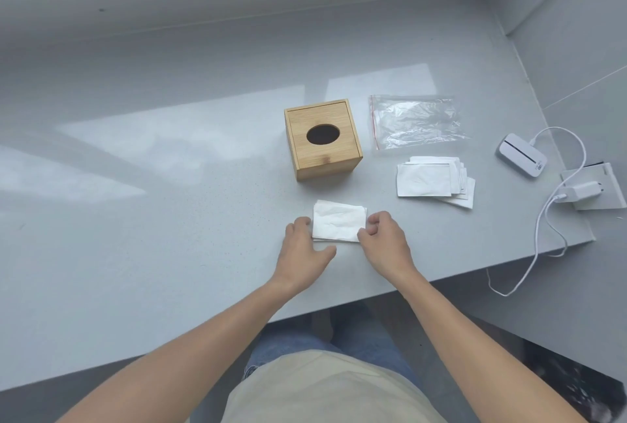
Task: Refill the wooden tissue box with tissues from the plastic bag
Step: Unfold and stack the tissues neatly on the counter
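The wooden tissue box [322, 139] stands upright near the middle of the grey table [135, 202], its lid on and the dark oval slot facing up, with nothing poking out of it, so by my reading the filling has not begun; the lid will likely have to slide or lift off first, though how it opens is not plain from here. It sits just beyond the hands, close enough to reach without shifting anything. To its right lies the plastic bag [415, 120], flat and crumpled with its red seal strip toward the box, looking emptied, which fits the loose stack of folded tissues [434, 180] fanned out just in front of it, parked there as stock to draw from. Nearest the table edge, a small pile of tissues [339, 221] lies between the two hands. The left hand [302, 246] rests on the table with its fingertips against the pile's left edge, and the right hand [381, 236] has its fingers curled in a pinch at the right edge; set apart on either side like this, they seem to be squaring the pile so it will go into the box neatly. A white charger with cable [576, 192] and a small white device [522, 154] sit well off to the right, clear of the work.
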